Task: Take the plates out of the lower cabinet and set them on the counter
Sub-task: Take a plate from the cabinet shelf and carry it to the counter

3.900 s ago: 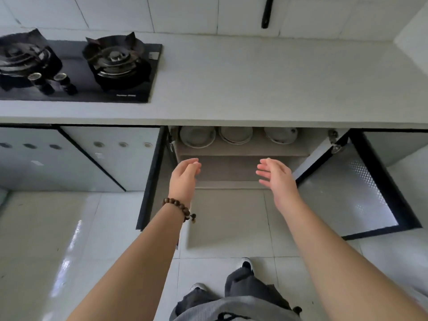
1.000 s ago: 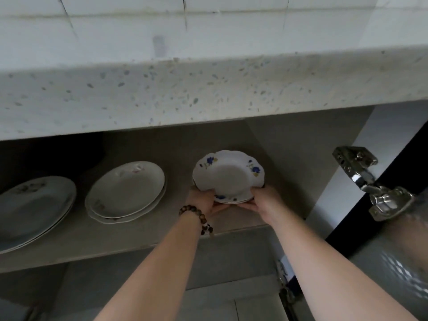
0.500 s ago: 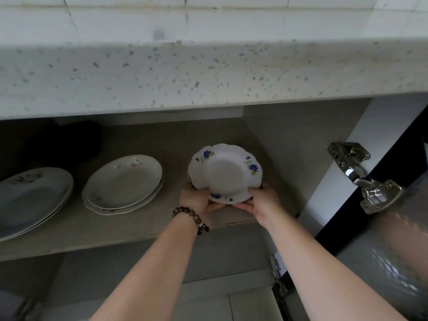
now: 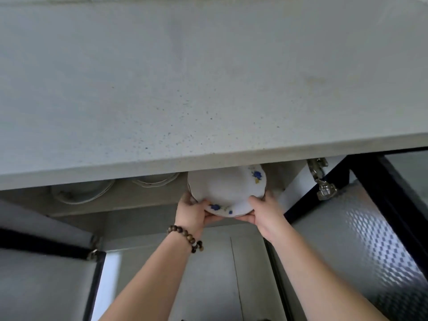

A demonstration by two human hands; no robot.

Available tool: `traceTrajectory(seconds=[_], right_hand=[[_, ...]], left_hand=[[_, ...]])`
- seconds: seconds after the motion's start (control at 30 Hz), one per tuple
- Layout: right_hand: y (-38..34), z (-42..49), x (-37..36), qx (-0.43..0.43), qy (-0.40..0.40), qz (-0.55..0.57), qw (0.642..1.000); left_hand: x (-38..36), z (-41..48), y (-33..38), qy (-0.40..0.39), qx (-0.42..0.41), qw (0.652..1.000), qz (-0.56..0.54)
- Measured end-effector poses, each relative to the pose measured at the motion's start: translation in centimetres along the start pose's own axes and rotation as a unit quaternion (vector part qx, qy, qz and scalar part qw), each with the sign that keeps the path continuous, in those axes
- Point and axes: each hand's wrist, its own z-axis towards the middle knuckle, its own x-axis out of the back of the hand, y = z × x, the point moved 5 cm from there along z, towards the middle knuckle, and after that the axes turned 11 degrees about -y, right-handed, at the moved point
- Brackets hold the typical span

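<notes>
Under the counter [image 4: 208,89], on the left of the shelf [image 4: 143,202], lies a pale plate [image 4: 81,192], with a plate stack [image 4: 155,180] just right of it. The left hand [image 4: 193,210], with a bead bracelet [image 4: 185,237] on its wrist, grips the blue-flowered plate [image 4: 227,191] by its left rim at the shelf's near edge. The right hand [image 4: 264,212] grips the plate's right rim. Farther right are a metal hinge [image 4: 322,181] and the open door [image 4: 361,239].

The left grip [image 4: 192,213] and right grip [image 4: 265,216] are bare, and so are the left forearm [image 4: 148,281] and right forearm [image 4: 324,269], down to the picture's lower edge. The left wrist wears a bracelet [image 4: 185,236] of round wooden beads in a single row. They are dark brown, a few lighter and streaked. One pale bead sits near its inner end, with a small dark cluster beside it.
</notes>
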Motion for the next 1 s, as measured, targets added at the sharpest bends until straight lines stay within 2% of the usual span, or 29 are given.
traceTrajectory(seconds=[0.2,0.33,0.53,0.67,0.8,1.0], right_hand=[[0.4,-9.0,-1.6,-0.054,0.034,0.029,0.998],[-1.1,-15.0,-3.4,-0.083,0.026,0.025,0.996],[-4.5,-23.6,-5.9,-0.099,0.020,-0.001,0.995],[-6.1,-28.2,-6.9,-0.106,0.010,-0.014,0.994],[-6.5,-30.6,-7.8,-0.135,-0.041,0.021,0.990],[-8.3,-31.8,-10.7,-0.115,-0.118,-0.042,0.985]], left_hand=[[0.3,-8.9,0.9,0.027,0.061,0.997,0.025],[0.1,-14.8,2.4,0.041,0.101,0.994,0.014],[-1.4,-23.3,5.8,0.036,0.120,0.992,0.005],[-1.8,-28.2,7.5,0.028,0.115,0.993,0.004],[-1.5,-31.3,8.8,0.014,0.089,0.996,0.008],[-0.6,-34.8,10.2,0.064,0.038,0.997,-0.035]])
